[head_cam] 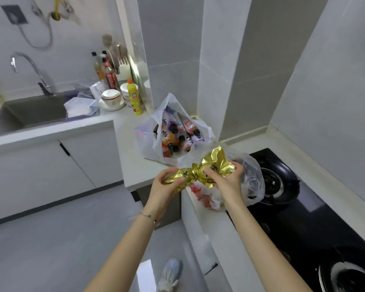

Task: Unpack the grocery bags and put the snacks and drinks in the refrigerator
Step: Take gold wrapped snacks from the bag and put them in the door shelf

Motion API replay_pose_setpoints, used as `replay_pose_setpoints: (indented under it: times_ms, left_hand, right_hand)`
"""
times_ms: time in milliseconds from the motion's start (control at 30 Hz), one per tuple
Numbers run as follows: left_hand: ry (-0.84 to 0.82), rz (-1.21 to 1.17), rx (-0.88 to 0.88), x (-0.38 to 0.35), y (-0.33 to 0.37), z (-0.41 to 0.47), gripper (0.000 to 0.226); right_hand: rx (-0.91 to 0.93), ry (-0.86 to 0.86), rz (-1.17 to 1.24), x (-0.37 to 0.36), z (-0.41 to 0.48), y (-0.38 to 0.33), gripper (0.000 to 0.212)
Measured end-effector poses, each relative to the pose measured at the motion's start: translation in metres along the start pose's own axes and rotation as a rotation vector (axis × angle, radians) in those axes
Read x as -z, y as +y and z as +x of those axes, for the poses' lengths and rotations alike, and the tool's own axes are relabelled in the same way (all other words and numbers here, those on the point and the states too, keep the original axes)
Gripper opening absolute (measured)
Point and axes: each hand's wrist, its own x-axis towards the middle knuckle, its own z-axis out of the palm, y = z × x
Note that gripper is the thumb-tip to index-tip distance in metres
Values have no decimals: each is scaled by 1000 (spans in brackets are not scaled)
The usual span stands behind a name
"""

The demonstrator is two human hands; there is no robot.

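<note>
Both hands hold a bunch of gold snack packets (207, 168) over the tabletop (133, 157) edge: the left hand (167, 184) curls its fingers round the left end, and the right hand (227, 183) grips the right end. Just beneath lies a clear plastic bag (253, 182), partly over the black gas hob (303, 218). Behind it on the tabletop stands an open white bag (148, 142) full of drink bottles (177, 133).
</note>
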Motion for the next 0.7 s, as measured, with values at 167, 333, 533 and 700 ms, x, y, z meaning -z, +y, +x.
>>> replay_pose_setpoints:
  times_ms: [167,333,533,700]
  left_hand:
    - [304,-86,-55,44,-10,-76,36]
    - [432,-228,-118,105,-3,-153,55]
    - [664,-285,-171,172,-9,-249,54]
    - [801,-332,-216,216,-15,-346,44]
  right_hand:
    - [-44,-250,-45,-28,-54,8,70]
    - [-5,-550,-65,-85,-119,4,45]
    - [8,-858,-78,-147,-213,10,43]
    - [-32,-1052,-58,-182,-307,24,33]
